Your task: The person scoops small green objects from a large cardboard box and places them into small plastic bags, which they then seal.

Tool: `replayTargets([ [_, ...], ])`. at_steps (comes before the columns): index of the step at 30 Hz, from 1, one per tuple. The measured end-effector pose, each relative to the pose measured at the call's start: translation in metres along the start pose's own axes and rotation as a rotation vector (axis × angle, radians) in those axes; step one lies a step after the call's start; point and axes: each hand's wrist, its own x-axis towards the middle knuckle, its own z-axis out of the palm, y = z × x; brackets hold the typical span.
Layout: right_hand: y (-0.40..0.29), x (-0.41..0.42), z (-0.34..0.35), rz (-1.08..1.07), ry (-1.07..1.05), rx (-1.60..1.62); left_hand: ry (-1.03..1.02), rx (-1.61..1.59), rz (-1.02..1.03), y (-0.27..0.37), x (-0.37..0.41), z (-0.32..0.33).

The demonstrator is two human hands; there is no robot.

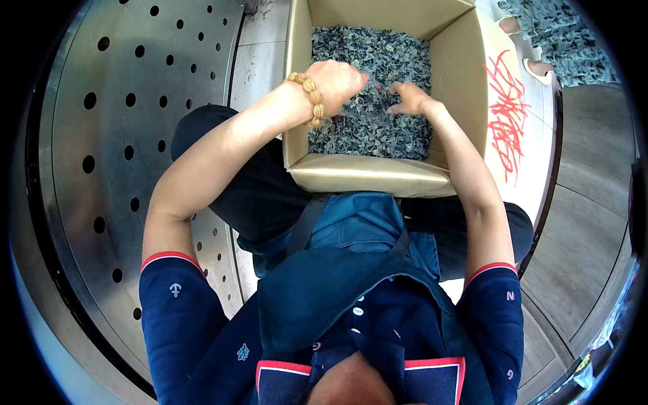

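Observation:
A cardboard box stands before me between my knees, with its top open. Dried, curled grey-green flakes, perhaps dried leaves or fungus, cover its bottom. My left hand, with a wooden bead bracelet at the wrist, is over the left part of the flakes, its fingers curled. A faint see-through patch, perhaps clear plastic film, shows beside its fingertips; whether the hand holds it is unclear. My right hand reaches over the box's right wall, fingers apart, just above or touching the flakes.
A metal panel with round holes stands along my left. Red handwriting marks the box's right outer side. Wooden cabinet-like panels lie to the right. At the upper right another person's patterned skirt and light shoes show.

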Motion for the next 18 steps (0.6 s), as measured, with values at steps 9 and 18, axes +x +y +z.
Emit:
replayTargets([
  [9,-0.055,-0.019,0.042,-0.122,-0.352,-0.08,0.022,-0.221,-0.117,-0.03,0.006,-0.008],
  [18,-0.044,-0.01,0.051,-0.1,-0.368,0.089,-0.077,-0.073,-0.233,-0.033,0.0,-0.008],
])
